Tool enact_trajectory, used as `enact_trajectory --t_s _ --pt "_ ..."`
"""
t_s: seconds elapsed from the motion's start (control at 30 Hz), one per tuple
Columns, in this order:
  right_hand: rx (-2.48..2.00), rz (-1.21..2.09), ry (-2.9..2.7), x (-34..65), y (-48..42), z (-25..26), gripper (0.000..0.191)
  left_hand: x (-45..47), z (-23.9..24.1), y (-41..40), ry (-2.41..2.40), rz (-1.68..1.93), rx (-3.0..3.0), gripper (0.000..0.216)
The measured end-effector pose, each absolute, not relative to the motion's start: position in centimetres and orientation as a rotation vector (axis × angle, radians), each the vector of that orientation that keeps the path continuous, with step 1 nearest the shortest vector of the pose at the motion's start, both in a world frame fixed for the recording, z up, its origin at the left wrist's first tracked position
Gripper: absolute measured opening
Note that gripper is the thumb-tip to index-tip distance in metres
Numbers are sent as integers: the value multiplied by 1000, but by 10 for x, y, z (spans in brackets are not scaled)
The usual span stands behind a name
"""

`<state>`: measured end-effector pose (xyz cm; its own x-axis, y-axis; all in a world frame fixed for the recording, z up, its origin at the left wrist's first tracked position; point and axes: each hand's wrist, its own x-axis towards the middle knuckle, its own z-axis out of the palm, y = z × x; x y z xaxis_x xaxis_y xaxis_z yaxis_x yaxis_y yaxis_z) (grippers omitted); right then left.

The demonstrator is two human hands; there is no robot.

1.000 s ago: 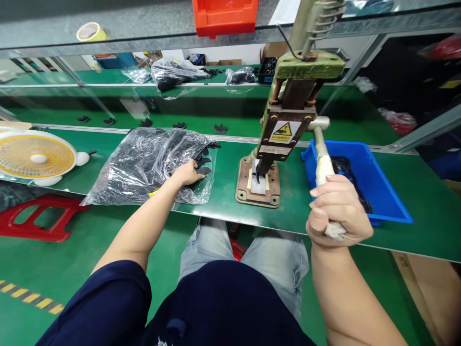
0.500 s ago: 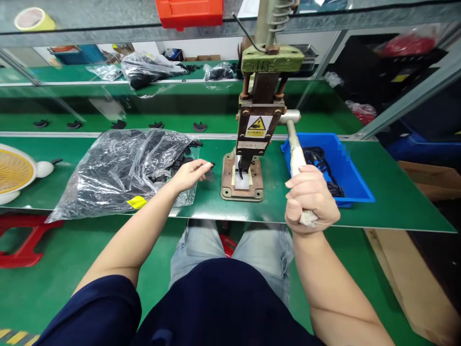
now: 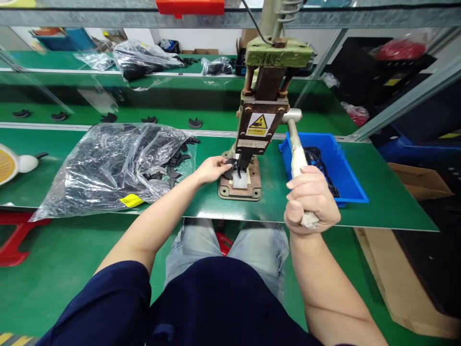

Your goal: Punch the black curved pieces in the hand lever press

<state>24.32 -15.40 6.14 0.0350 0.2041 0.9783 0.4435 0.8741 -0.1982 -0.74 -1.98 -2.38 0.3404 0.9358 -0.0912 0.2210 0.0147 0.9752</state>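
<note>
A hand press with a yellow warning label stands on the green bench. My left hand pinches a small black curved part and holds it at the press base, just under the punch. My right hand is wrapped round the taped lever handle of the press, pulled toward me. A clear plastic bag of black parts lies to the left, with several loose parts spilled at its open end.
A blue bin holding black parts sits right of the press. More black pieces lie on the conveyor belt behind. A fan is at far left, a cardboard box at the right, and bags on the far bench.
My left hand has left the bag with a black part and moved right to the press base. My right hand has stayed on the lever.
</note>
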Motion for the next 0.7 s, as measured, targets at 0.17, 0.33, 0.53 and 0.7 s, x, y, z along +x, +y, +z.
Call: enact_trajectory --t_s 0.17,0.33,0.53,0.7 --pt "-531 -193 -1543 243 -155 61 28 -2 -27 -17 1215 741 1543 25" --pt "-529 -190 -1523 242 -155 60 28 4 -17 -19 1234 673 1514 30" --pt "-580 -192 -1515 242 -155 60 28 6 -10 -11 1224 566 1407 34" --pt "-594 -221 -1490 241 -154 58 31 8 -5 -3 1225 447 1321 37"
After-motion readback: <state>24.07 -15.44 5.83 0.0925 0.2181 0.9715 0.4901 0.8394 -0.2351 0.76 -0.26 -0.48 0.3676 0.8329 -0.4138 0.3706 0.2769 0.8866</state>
